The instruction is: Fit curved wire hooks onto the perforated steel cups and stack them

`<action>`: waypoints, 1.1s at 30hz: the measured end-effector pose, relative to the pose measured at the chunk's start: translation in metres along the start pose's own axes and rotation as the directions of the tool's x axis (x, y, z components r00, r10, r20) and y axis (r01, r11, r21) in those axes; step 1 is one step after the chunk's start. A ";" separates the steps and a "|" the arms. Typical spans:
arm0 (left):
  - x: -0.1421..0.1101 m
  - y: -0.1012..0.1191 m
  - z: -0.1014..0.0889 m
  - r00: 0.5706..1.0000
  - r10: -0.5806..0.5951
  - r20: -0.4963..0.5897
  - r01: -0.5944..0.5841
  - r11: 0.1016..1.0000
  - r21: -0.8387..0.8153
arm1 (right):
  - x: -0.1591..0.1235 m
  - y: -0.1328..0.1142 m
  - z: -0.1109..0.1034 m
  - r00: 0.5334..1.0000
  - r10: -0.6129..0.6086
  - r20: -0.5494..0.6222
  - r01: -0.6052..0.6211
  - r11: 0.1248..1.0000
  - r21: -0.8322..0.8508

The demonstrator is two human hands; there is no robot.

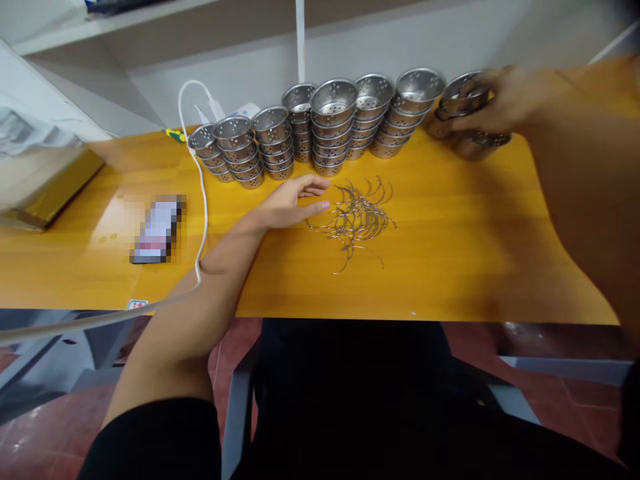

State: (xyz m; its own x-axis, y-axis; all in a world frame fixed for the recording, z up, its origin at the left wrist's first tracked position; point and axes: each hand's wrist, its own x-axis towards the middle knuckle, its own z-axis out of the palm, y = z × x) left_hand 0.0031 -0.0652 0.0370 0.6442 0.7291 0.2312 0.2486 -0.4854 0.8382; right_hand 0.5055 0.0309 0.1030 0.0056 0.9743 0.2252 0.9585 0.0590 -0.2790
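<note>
My left hand [295, 201] rests on the table beside a tangle of thin curved metal wires [363, 213]. Its fingers are stretched and apart, with nothing in them; the thumb lies near the pile's left edge. At the right, my right hand [507, 100], blurred by motion, has its fingers around a perforated metal cup [465, 93]. Another metal cup [473, 147] stands just below that hand. Several stacks of the same cups [333, 133] stand in rows behind the wires. My right palm and part of the held cup are hidden.
A white cable [204, 200] runs across the table and over my left forearm. Left of it lies a phone [157, 230] with a blurred-out screen. A cardboard box [50, 180] sits at the far left, and a yellow-green tool handle [175, 135] lies near the wall.
</note>
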 end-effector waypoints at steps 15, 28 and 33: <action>0.005 0.004 0.001 1.000 0.004 -0.021 -0.004 1.000 0.007 | -0.089 0.010 -0.011 1.000 0.019 0.011 -0.020 0.995 0.093; 0.007 0.003 0.003 0.999 0.038 -0.016 -0.037 0.999 0.015 | -0.097 -0.031 -0.010 0.998 -0.054 0.023 0.051 0.995 0.083; 0.008 0.003 0.003 0.999 0.034 -0.007 -0.034 0.999 0.015 | -0.099 -0.028 -0.005 0.993 -0.077 -0.091 0.093 0.978 0.187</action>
State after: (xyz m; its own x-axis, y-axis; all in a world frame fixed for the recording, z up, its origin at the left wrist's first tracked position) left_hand 0.0112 -0.0624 0.0396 0.6475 0.7152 0.2633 0.2373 -0.5175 0.8221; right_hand 0.4800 -0.0680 0.0936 -0.0425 0.9429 0.3305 0.8845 0.1894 -0.4265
